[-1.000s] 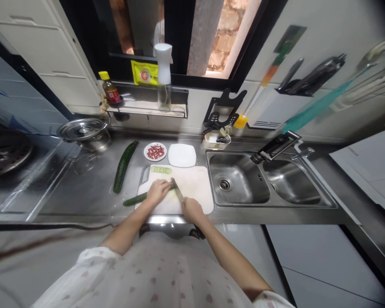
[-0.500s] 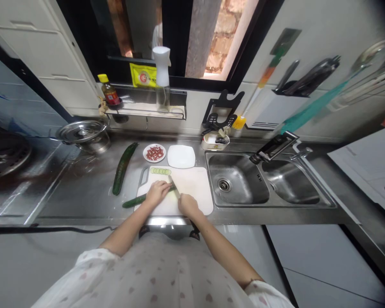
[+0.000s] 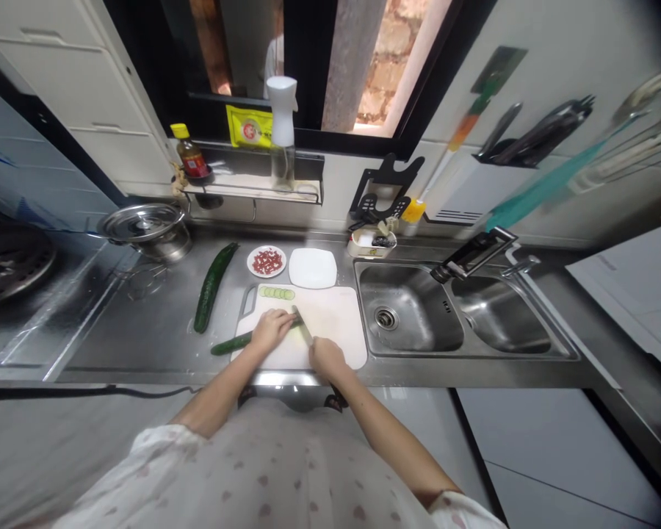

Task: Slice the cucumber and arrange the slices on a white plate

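My left hand [image 3: 272,329] is closed over a cucumber [image 3: 231,345] that lies slantwise across the white cutting board [image 3: 341,316], its near end sticking out past the board's left edge. In my right hand [image 3: 327,358] is a kitchen knife [image 3: 302,325], gripped by the handle. Its blade stands at the cut end of the cucumber, close to my left fingertips. A row of overlapping cucumber slices [image 3: 276,293] lies along the board's top left. Left of the board rests a second, whole cucumber [image 3: 215,287].
Behind the board are a plate of chopped red pieces [image 3: 266,261] and a white square plate [image 3: 313,267]. A double sink [image 3: 413,345] with a black faucet [image 3: 471,253] adjoins on the right. At the left stands a lidded steel pot [image 3: 148,231]; a shelf [image 3: 253,189] holds bottles above.
The knife and my right hand have shifted slightly to the right and down. My left hand stays on the cucumber. The whole view has moved a little.
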`<action>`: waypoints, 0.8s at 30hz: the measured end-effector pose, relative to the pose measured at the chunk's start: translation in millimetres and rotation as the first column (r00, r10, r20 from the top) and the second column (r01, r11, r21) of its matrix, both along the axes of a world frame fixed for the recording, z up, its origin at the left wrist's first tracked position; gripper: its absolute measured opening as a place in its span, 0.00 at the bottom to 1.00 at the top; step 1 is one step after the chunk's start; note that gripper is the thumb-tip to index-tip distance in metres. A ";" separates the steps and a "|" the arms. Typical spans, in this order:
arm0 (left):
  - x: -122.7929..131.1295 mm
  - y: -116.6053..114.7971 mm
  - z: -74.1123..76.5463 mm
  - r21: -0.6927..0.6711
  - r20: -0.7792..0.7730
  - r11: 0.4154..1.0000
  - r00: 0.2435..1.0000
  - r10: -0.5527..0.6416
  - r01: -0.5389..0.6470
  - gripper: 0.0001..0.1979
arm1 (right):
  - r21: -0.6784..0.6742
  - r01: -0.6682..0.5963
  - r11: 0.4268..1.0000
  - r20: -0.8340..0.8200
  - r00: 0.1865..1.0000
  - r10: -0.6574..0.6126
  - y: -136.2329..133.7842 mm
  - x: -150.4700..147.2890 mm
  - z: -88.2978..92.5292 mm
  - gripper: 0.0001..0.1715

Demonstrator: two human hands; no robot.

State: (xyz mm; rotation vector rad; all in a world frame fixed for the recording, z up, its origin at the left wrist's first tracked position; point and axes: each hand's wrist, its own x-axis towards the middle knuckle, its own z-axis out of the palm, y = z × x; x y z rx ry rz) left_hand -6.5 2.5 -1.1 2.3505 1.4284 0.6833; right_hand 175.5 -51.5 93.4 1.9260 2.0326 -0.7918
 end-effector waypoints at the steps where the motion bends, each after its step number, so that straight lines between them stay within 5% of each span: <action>1: 0.0 0.0 0.0 0.001 0.000 1.000 1.000 -0.002 0.002 0.15 | 0.005 0.000 1.000 -0.003 1.000 0.000 2.0 -1.2 -0.2 0.18; 11: -1.0 1.7 -3.0 -0.017 0.009 1.000 1.000 -0.015 0.015 0.15 | 0.025 0.003 1.000 -0.007 1.000 -0.002 20.7 -14.2 -2.3 0.19; 24: -0.7 0.7 -3.3 -0.003 -0.005 1.000 1.000 -0.005 0.005 0.15 | -0.006 0.000 1.000 0.041 0.999 0.000 1.9 -6.2 -2.0 0.19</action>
